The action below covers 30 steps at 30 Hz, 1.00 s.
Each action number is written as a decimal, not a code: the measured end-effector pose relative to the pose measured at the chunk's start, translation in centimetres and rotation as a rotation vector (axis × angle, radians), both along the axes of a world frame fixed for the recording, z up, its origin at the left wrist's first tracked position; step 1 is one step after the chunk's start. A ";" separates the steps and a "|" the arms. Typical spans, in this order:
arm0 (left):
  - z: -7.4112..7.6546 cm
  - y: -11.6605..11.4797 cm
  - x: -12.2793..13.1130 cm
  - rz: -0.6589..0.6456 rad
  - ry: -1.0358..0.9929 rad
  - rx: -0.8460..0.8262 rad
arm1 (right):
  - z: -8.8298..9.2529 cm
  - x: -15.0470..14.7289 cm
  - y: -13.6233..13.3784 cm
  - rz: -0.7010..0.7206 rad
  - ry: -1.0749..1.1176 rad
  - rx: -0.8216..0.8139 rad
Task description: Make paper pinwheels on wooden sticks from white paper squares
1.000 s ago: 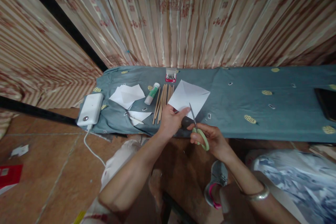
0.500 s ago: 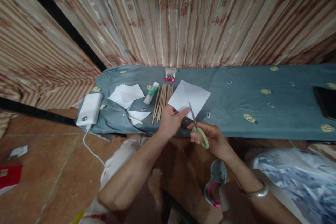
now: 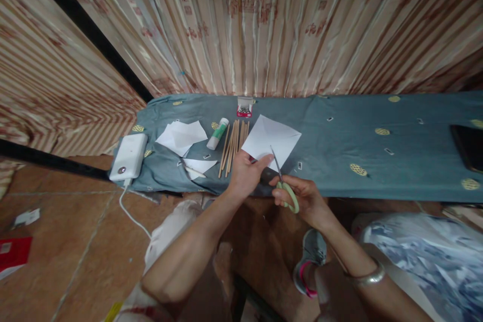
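My left hand (image 3: pixel 247 171) pinches the lower left edge of a white square of paper (image 3: pixel 273 133), thumb on top. Creases run across the sheet, and a short slit shows near its right corner. In my right hand (image 3: pixel 300 196) is a pair of scissors (image 3: pixel 289 195) with light green handles. Their blades lie at the paper's lower corner, pointing up toward its middle, close to my left thumb. Left of the sheet lie several thin wooden sticks (image 3: pixel 232 148) and a white and green glue stick (image 3: pixel 217 134).
White paper pieces (image 3: pixel 181 136) lie on the left of the blue-green cloth (image 3: pixel 339 146), with a pencil-like stick (image 3: pixel 195 171) on one below. A small red box (image 3: pixel 244 108) holds metal bits. A white power bank (image 3: pixel 128 157) with a cable is far left; a dark device (image 3: pixel 468 146) far right.
The paper and scissors have shifted very slightly to the left. Both hands keep their hold, and the other things have not moved.
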State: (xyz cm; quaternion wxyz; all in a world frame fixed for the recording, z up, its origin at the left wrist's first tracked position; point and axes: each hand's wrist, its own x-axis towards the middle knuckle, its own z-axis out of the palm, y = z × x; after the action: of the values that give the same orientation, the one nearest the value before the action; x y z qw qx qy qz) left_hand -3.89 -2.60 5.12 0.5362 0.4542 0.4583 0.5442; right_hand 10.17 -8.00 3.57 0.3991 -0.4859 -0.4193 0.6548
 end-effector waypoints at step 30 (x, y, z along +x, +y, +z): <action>-4.8 1.2 2.2 -0.218 -0.033 -0.283 | 0.5 10.2 3.8 -0.056 -1.726 0.207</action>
State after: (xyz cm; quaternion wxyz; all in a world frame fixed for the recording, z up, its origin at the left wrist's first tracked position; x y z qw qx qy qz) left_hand -1.70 -1.38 0.33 0.6579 0.4123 0.4695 0.4204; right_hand 20.41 -4.16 4.05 -0.0002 -0.7840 -0.6207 0.0059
